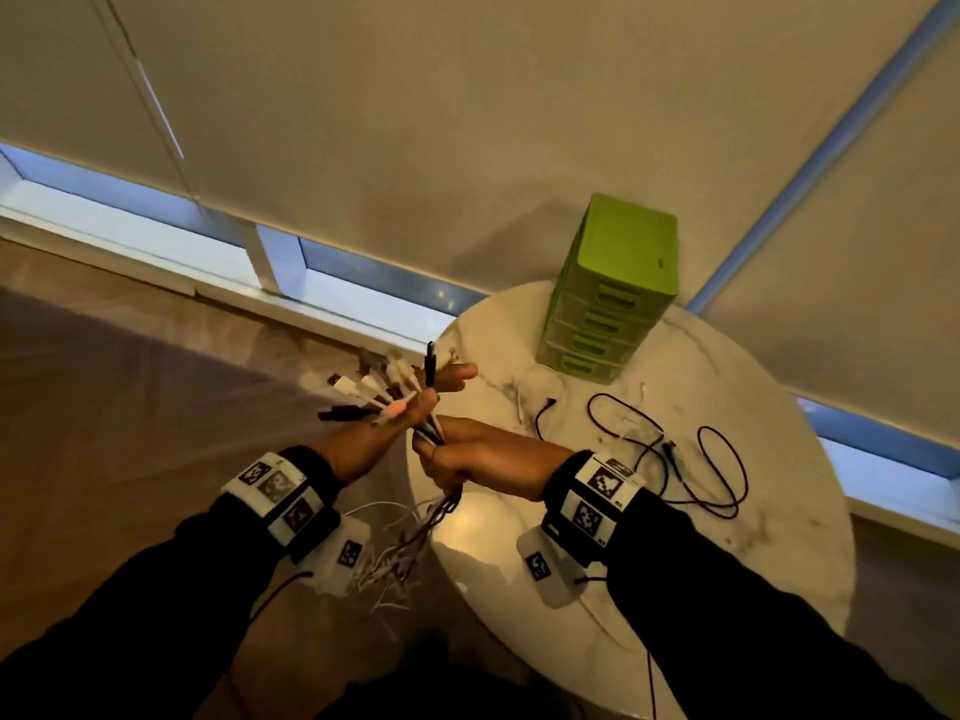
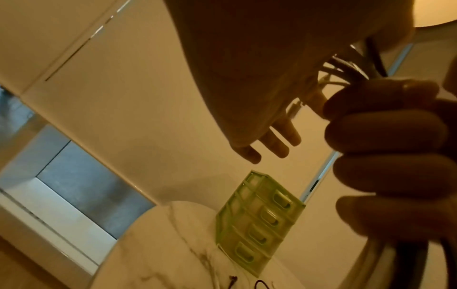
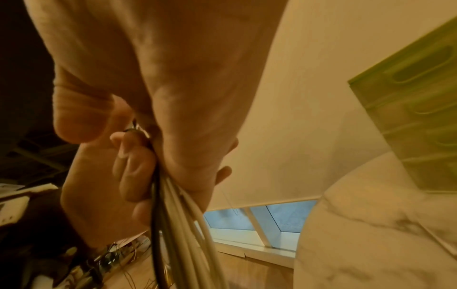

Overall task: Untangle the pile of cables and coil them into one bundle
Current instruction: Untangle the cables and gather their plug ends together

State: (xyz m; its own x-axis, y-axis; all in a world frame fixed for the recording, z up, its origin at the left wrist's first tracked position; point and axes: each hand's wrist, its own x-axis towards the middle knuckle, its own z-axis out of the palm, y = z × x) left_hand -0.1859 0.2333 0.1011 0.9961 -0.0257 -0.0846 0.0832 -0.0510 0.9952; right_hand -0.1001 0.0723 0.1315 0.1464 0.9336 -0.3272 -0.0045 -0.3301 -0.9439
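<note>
2 hands point(image 1: 395, 433), 1 green drawer unit point(image 1: 618, 288), 1 round table point(image 1: 779, 511)

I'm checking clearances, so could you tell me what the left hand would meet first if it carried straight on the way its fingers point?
Probably the green drawer unit: the left hand points over the table edge toward it, though depth is unclear.

A drawer unit point(image 1: 618, 283) stands at the far side of the worktop point(image 1: 779, 537). Loose cables point(image 1: 670, 454) lie before it, right of both hands, which meet over the near-left edge.
</note>
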